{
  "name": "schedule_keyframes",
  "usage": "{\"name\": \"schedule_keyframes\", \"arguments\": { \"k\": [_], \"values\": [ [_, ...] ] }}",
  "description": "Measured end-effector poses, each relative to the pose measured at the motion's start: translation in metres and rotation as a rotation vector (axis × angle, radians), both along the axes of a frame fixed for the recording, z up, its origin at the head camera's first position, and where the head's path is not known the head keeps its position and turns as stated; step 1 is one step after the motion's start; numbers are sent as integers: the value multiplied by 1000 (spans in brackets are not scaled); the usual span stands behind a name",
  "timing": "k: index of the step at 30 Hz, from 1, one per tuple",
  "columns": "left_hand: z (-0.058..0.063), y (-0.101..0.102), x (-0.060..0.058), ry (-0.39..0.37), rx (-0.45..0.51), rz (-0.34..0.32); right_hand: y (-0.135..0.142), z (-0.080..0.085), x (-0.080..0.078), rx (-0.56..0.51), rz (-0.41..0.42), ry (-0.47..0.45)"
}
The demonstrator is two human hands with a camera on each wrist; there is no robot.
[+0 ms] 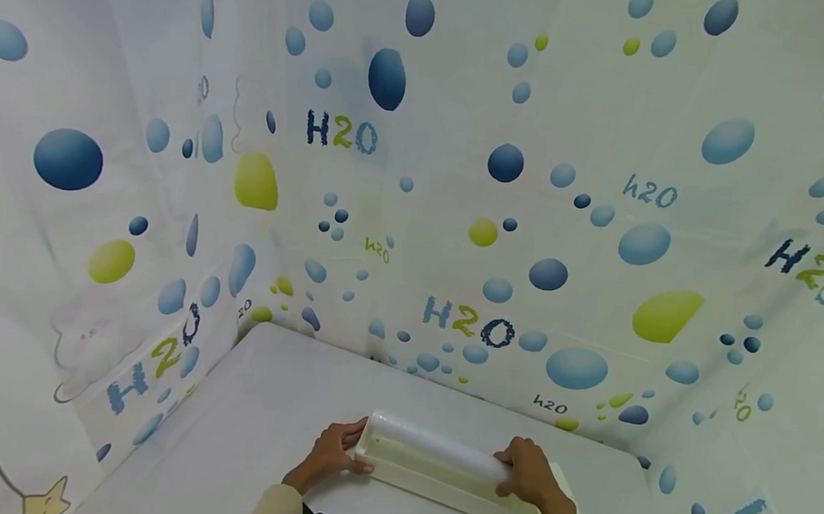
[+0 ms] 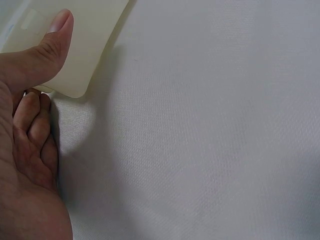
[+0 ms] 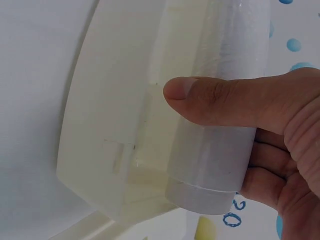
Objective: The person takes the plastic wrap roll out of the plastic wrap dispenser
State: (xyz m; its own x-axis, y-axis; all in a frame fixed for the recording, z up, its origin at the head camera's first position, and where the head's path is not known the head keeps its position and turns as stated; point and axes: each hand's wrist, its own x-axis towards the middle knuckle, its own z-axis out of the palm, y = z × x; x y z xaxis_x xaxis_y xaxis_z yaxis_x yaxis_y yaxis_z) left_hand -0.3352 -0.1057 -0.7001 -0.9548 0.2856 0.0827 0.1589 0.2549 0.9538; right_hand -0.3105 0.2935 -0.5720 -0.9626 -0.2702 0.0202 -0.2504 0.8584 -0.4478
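A roll of cling film [image 1: 437, 448] lies lengthwise in a cream dispenser box [image 1: 443, 495], which stands open in front of me. At the box's left end, my left hand [image 1: 333, 452] grips it; in the left wrist view the thumb [image 2: 57, 37] presses its front face and the other fingers curl behind the end. My right hand [image 1: 532, 475] holds the roll near its right end. The right wrist view shows that thumb laid across the film, with the fingers behind the roll [image 3: 212, 155]. The end of its core [image 3: 202, 197] sticks out past the film, by the box's end wall.
A long cream strip-like piece [image 1: 571, 496] lies beyond the right hand, partly hidden by the forearm. The white-covered table [image 1: 278, 385] meets hanging sheets [image 1: 432, 209] printed with blue and green bubbles at the back and sides.
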Motion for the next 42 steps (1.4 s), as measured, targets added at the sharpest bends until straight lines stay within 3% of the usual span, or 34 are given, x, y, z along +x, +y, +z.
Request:
{"name": "schedule_keyframes", "arguments": {
  "k": [13, 21, 32, 37, 42],
  "values": [
    [3, -1, 1, 29, -44, 8, 4, 8, -4, -6, 50, 54],
    [1, -1, -1, 22, -20, 18, 2, 12, -3, -2, -7, 62],
    [-1, -3, 1, 41, -27, -2, 6, 15, -10, 16, 70, 97],
    [1, -2, 2, 28, -13, -10, 5, 19, -10, 33, 46, 84],
    [-5, -2, 0, 13, -3, -11, 3, 21, -9, 50, 6, 93]
  ]
}}
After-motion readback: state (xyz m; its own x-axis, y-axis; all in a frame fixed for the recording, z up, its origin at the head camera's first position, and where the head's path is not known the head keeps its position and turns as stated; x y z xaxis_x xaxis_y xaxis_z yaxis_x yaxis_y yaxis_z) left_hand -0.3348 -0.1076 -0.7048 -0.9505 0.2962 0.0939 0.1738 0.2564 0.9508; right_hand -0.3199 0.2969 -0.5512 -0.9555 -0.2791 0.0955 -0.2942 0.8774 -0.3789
